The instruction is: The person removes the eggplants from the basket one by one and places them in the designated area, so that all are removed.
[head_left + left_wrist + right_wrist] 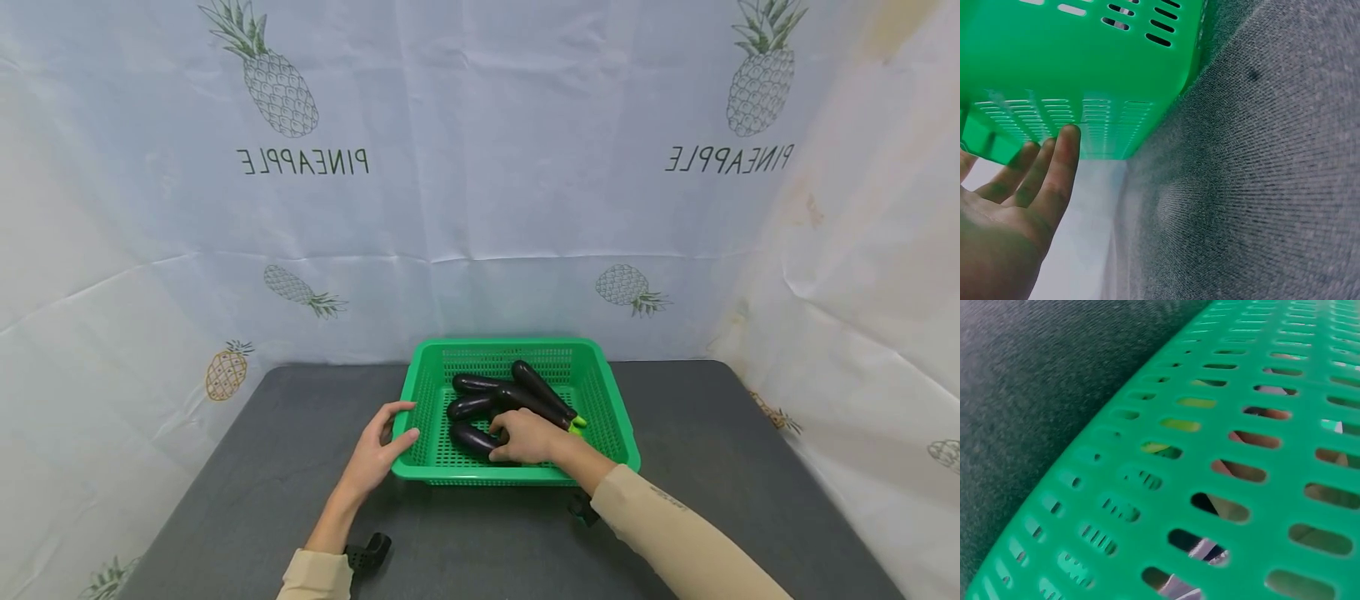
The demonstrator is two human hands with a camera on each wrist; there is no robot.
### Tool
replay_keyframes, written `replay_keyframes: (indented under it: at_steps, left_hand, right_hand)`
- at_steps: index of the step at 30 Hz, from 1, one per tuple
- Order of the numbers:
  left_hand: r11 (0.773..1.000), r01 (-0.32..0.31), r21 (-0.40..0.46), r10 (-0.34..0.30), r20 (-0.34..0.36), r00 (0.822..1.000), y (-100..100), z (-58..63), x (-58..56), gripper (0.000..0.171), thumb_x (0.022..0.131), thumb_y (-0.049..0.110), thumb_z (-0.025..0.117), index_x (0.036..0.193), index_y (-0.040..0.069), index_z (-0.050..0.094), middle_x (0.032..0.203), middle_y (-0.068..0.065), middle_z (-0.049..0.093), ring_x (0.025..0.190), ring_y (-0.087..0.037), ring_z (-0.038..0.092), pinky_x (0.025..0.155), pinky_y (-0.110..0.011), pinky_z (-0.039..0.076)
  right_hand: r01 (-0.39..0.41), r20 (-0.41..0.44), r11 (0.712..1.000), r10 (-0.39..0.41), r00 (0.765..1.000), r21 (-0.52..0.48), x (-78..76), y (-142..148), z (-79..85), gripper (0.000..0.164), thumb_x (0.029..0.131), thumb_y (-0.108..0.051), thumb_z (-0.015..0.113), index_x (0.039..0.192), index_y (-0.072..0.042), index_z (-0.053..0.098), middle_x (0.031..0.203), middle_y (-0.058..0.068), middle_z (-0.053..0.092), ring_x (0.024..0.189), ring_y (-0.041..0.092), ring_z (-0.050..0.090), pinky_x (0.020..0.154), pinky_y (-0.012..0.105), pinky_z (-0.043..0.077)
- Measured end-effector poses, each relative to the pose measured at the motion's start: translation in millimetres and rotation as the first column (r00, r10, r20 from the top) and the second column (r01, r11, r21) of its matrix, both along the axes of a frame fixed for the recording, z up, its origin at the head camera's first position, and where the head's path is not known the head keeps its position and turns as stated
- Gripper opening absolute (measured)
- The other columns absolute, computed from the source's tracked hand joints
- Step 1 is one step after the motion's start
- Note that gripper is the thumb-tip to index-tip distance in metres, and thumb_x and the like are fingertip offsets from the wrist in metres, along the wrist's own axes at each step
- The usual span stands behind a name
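Observation:
A green plastic basket [627, 429] with slotted walls stands on the dark table, holding several dark purple eggplants [542, 392]. My right hand [528, 437] reaches over its front right side and grips the nearest eggplant [471, 437] with curled fingers and thumb. That eggplant's right end is hidden under the hand. At the basket's left rim, my left hand [369, 454] holds on, thumb over the edge. In the left wrist view, fingers [1060, 175] of that hand touch the outside wall. The right wrist view is filled by the slotted basket wall [1166, 487], with green stems showing through.
The dark grey table [322, 450] extends on both sides of the basket. Behind it hangs a pale cloth [510, 200] printed with pineapples, and more cloth covers the left and right sides. Black wrist devices [369, 552] sit by both forearms.

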State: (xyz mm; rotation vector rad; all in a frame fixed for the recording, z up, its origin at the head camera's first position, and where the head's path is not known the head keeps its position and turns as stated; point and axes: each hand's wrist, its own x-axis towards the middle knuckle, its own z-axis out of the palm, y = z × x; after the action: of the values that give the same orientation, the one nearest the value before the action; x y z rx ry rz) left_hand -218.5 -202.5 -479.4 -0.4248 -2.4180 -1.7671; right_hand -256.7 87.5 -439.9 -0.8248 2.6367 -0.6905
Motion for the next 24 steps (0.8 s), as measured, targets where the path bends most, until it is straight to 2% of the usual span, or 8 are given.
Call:
replay_keyframes:
  at_steps: [5, 9, 14, 24]
  left_hand:
    - [1.0, 0.007, -0.009, -0.007, -0.025, 1.0, -0.1, -0.4, 0.1, 0.048, 0.102, 0.019, 0.065, 0.145, 0.006, 0.049, 0.15, -0.019, 0.045, 0.135, -0.04, 0.048, 0.1, -0.058, 0.046]
    - [1.0, 0.014, -0.01, -0.015, -0.031, 0.999, 0.4, -0.5, 0.0, 0.048, 0.102, 0.019, 0.064, 0.146, 0.006, 0.048, 0.152, -0.019, 0.043, 0.139, -0.042, 0.044, 0.104, -0.064, 0.041]
    - [1.0, 0.018, -0.002, -0.018, -0.026, 0.999, 0.7, -0.9, 0.4, 0.047, 0.103, 0.019, 0.063, 0.146, 0.008, 0.049, 0.153, -0.018, 0.042, 0.143, -0.042, 0.038, 0.108, -0.067, 0.035]
    - [1.0, 0.022, -0.001, -0.022, -0.041, 0.999, 1.1, -1.9, 0.8, 0.047, 0.103, 0.018, 0.063, 0.145, 0.006, 0.049, 0.151, -0.017, 0.045, 0.139, -0.04, 0.044, 0.103, -0.062, 0.042]
  right_hand:
    - [0.003, -0.007, 1.0, -0.003, 1.0, -0.013, 0.0, -0.9, 0.5, 0.037, 0.091, -0.021, 0.079, 0.123, -0.004, 0.07, 0.098, 0.004, 0.069, 0.088, 0.019, 0.064, 0.075, 0.037, 0.056]
    - [-0.026, -0.002, 0.998, 0.026, 1.0, -0.063, -0.8, 1.5, 0.3, 0.035, 0.093, -0.017, 0.077, 0.124, -0.003, 0.069, 0.097, 0.003, 0.067, 0.086, 0.017, 0.062, 0.075, 0.037, 0.054]
    - [-0.045, 0.01, 0.99, 0.047, 0.999, -0.131, -2.0, 4.2, 0.2, 0.033, 0.096, -0.015, 0.072, 0.126, -0.004, 0.068, 0.101, 0.003, 0.066, 0.09, 0.018, 0.061, 0.076, 0.039, 0.053]
    - [-0.027, 0.042, 0.976, 0.037, 0.998, -0.217, 2.9, 8.8, 3.7, 0.032, 0.097, -0.017, 0.068, 0.127, -0.006, 0.069, 0.109, 0.004, 0.065, 0.097, 0.02, 0.06, 0.081, 0.042, 0.052]
